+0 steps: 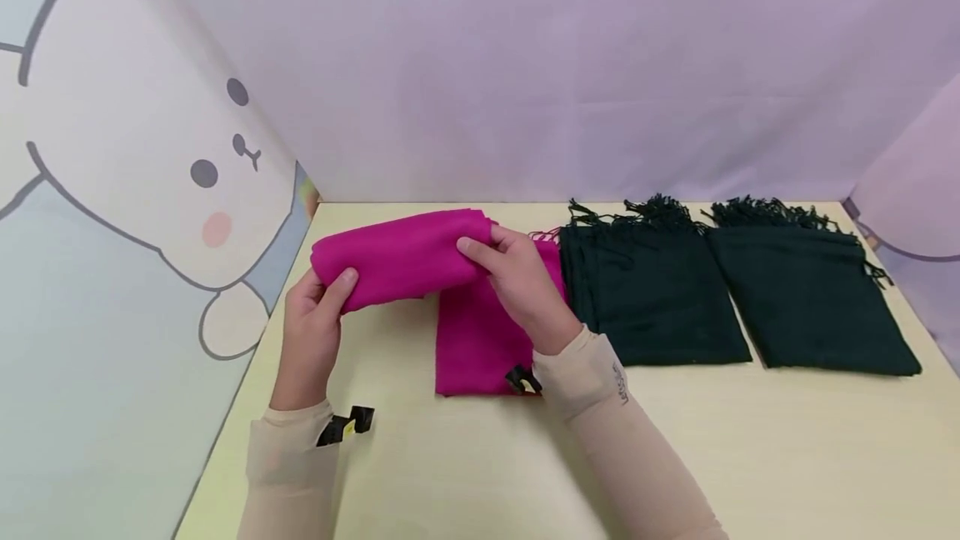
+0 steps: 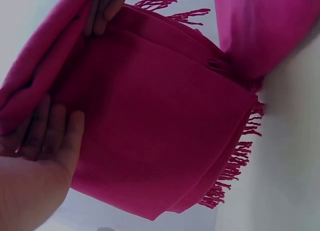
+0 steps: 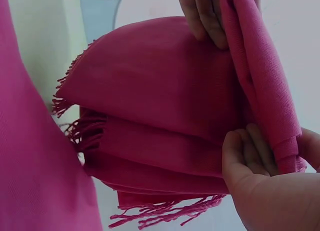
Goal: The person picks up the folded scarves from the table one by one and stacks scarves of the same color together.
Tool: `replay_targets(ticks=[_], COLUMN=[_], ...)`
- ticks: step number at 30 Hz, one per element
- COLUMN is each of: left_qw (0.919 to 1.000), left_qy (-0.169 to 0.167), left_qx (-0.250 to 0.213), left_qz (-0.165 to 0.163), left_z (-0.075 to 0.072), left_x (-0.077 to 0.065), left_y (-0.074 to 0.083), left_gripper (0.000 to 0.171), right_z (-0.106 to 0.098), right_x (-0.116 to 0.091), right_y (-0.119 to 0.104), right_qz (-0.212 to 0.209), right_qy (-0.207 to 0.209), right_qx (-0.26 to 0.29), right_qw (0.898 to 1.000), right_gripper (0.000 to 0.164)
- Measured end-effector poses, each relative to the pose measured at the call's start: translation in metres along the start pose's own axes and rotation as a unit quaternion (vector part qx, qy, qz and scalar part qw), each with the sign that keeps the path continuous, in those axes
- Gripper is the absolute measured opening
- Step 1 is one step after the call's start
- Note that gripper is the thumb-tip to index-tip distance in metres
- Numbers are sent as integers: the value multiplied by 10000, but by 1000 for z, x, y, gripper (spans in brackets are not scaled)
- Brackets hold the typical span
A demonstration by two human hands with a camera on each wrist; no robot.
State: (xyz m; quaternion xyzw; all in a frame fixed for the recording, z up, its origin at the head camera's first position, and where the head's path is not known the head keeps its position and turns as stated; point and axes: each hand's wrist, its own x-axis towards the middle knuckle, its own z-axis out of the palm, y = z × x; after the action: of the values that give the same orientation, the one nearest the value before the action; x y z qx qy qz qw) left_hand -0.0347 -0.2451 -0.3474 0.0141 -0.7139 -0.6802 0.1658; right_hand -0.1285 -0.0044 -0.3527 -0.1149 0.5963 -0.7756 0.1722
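A folded magenta fringed scarf (image 1: 405, 261) is held up over the left half of the table. My left hand (image 1: 311, 327) grips its left end, thumb on the near face. At the right end, my right hand (image 1: 525, 277) pinches the top edge between thumb and fingers. Both wrist views show the scarf's layers (image 2: 150, 101) hanging from a thick fold, with fringe (image 3: 65, 91) along the lower edges. Fingers of both hands reach behind that fold. A second folded magenta scarf (image 1: 476, 348) lies flat on the table, partly covered by the right hand and forearm.
Two folded dark green scarves, one in the middle (image 1: 660, 298) and one at the right (image 1: 813, 307), lie side by side, fringes toward the back wall. The pale yellow table (image 1: 450, 473) meets a lilac backdrop (image 1: 525, 73) behind and a cartoon-printed sheet (image 1: 112, 273) on the left.
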Motion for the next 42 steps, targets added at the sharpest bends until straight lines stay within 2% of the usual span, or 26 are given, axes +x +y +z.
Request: replay_targets(ticks=[4, 11, 16, 22, 27, 29, 33, 37, 39, 42], left_qw=[9996, 9987, 9974, 9940, 9914, 9902, 9867, 9845, 9844, 9823], left_qy=[-148, -376, -639, -1051, -1277, -1376, -1586, -1658, -1641, -1657], left_qx=[218, 237, 185, 31, 196, 165, -262, -563, -613, -712], left_qz=[80, 249, 290, 288, 194, 188, 254, 52, -170, -501], left_z=[7, 28, 44, 62, 78, 83, 89, 90, 88, 84], left_x=[6, 22, 30, 39, 56, 63, 75, 80, 76, 67], left_y=[6, 15, 17, 19, 20, 22, 24, 12, 1, -16], left_gripper=[28, 27, 25, 27, 23, 23, 28, 33, 34, 34], right_z=[-7, -23, -38, -55, -68, -71, -75, -77, -79, -79], right_x=[-2, -8, -16, -23, -21, -18, -9, 3, 3, -2], right_y=[-10, -26, -35, -47, -52, -52, -47, -33, -24, -9], right_qz=[-140, -581, -719, -732, -958, -1126, -1540, -1558, -1349, -973], right_qy=[48, 167, 204, 412, 661, 746, 768, 690, 714, 871], right_qx=[167, 483, 799, 728, 621, 626, 798, 1125, 1114, 781], right_qw=[9998, 9970, 9940, 9938, 9913, 9889, 9818, 9789, 9820, 9884], right_gripper=[29, 26, 24, 33, 32, 32, 34, 34, 33, 32])
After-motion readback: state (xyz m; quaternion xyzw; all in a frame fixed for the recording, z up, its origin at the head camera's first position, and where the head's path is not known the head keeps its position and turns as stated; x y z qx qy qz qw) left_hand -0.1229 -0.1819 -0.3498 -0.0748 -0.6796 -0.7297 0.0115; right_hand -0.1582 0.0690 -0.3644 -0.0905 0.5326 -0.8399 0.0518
